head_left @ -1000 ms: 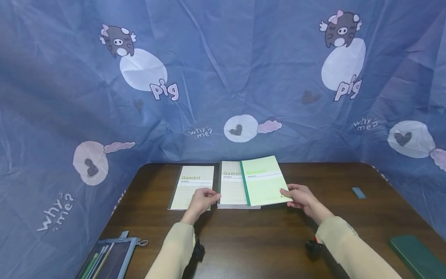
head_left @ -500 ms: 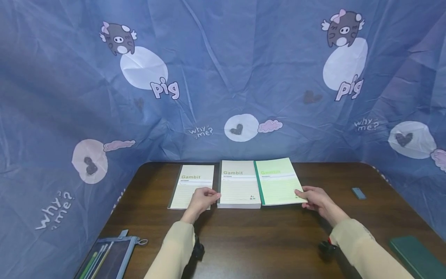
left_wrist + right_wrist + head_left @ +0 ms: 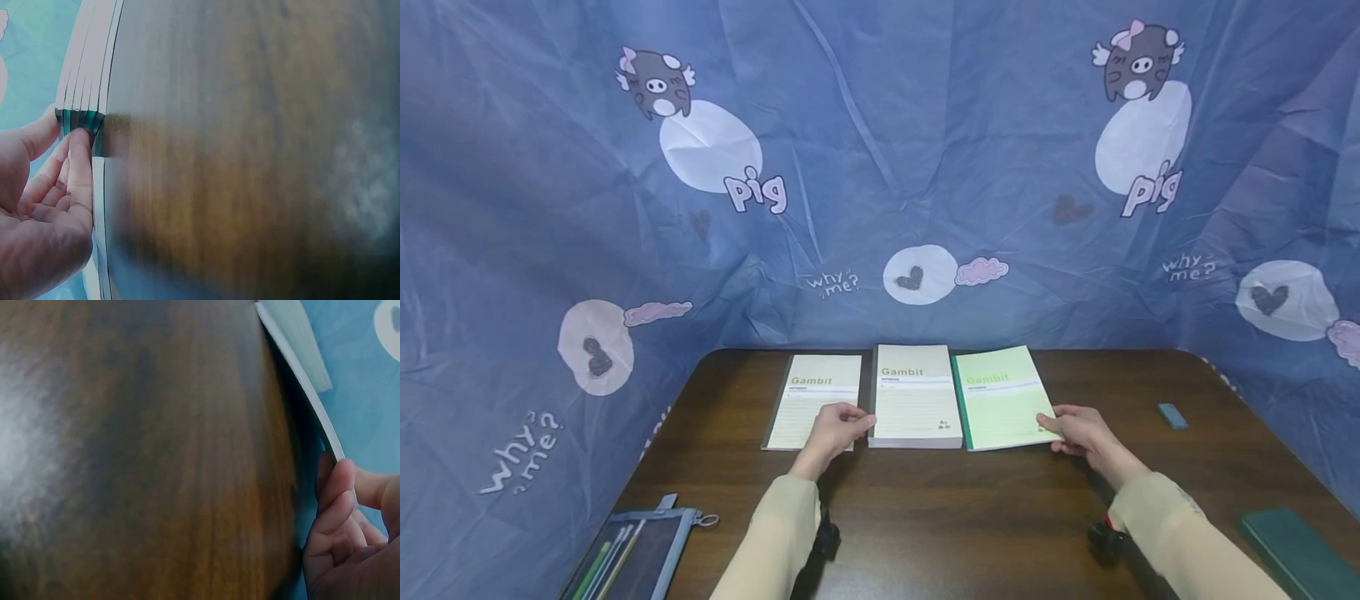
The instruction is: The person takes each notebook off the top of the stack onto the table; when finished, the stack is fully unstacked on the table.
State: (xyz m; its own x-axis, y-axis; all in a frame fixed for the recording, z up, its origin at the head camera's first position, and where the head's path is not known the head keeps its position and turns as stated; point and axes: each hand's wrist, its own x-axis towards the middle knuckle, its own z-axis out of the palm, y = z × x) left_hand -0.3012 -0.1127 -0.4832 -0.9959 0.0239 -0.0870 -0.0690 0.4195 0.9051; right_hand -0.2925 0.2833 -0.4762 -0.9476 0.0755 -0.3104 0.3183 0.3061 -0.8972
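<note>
A stack of cream notebooks [image 3: 913, 408] lies in the middle of the table's far part, its dark spines on the left. My left hand [image 3: 835, 427] holds the stack at its near left corner; in the left wrist view the thumb lies at the top edge and fingertips [image 3: 81, 140] touch the spines. Right of the stack is a green-spined notebook [image 3: 1002, 400], slightly turned. My right hand [image 3: 1078, 432] pinches its near right corner between thumb and fingers. In the right wrist view the gripped notebook [image 3: 306, 387] bends up toward that corner, with a dark gap under it.
Left of the stack lies another cream notebook [image 3: 812, 408], partly behind my left hand. A zipped mesh pouch [image 3: 643, 550] with pens is at the near left. A small blue-grey block [image 3: 1172, 415] and a dark green case [image 3: 1296, 546] lie on the right. A blue printed curtain [image 3: 1000, 167] closes the back.
My right hand has carried the green-spined notebook rightward off the stack and lowered it beside the stack, toward the table. The left hand has stayed at the stack's corner.
</note>
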